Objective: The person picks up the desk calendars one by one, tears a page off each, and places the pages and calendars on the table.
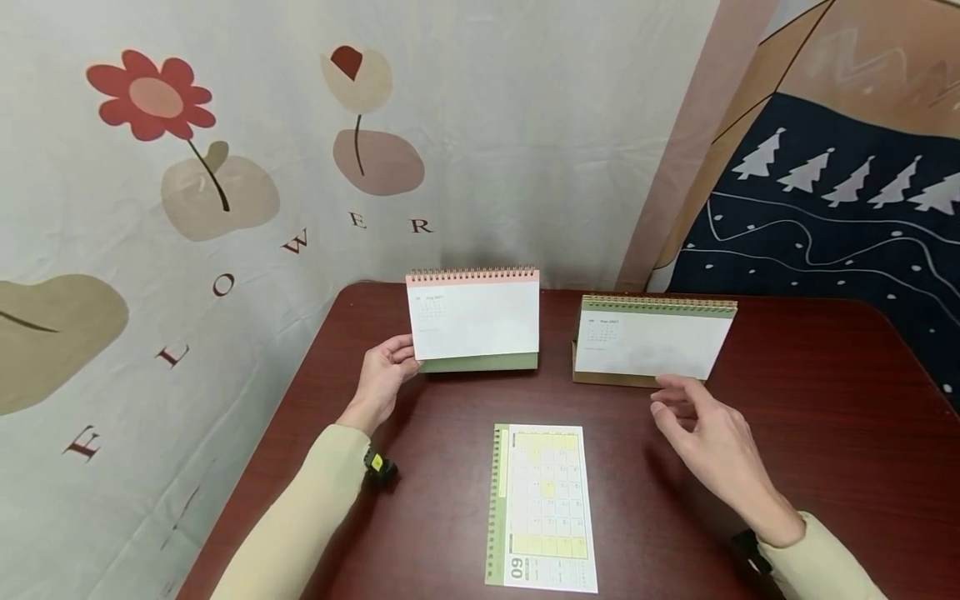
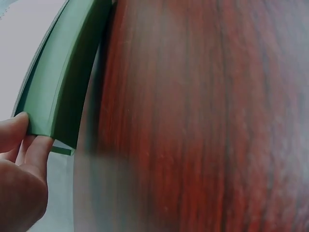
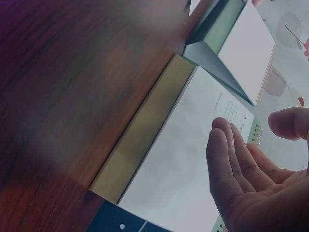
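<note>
Progress, judged from where I stand: two of three calendars are upright at the back of the table (image 1: 847, 400). The pink-topped calendar (image 1: 480, 321) stands on its green base (image 1: 480, 362) — the left hand (image 1: 382, 379) pinches its lower left corner, release not yet done. The green-topped calendar (image 1: 651, 343) stands to its right; the right hand (image 1: 708, 442) hovers near it, thumb and fingers apart, gripping nothing. Remaining, apparently: the flat calendar (image 1: 543, 508), lying untouched in front.
</note>
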A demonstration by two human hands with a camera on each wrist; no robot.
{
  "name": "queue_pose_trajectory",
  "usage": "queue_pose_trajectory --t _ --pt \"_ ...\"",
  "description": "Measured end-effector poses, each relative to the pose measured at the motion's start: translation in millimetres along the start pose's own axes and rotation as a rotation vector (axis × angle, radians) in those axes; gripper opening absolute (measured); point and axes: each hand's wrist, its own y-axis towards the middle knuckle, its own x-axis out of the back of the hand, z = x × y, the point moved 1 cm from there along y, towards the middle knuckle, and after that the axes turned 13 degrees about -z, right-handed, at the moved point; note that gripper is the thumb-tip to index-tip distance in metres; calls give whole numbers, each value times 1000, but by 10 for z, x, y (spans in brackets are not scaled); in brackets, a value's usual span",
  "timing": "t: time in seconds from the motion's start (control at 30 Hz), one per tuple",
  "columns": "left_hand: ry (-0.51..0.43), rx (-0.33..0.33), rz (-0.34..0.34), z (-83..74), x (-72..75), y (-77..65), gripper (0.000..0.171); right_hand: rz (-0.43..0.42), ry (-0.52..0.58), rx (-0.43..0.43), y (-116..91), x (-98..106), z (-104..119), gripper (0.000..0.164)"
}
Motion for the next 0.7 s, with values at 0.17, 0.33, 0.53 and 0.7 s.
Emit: queue_pose_trajectory --t 0.17,0.33,0.53,0.7 --pt "74 -12 10 31 21 4 39 1 -9 -1 15 20 -10 32" --pt "210 -57 14 68 58 0 36 2 -1 2 27 39 -6 30" --pt "431 -201 28 51 90 -28 32 -8 1 -7 54 77 6 29" --pt "590 -297 40 18 90 -60 31 -9 -1 -22 71 110 4 29"
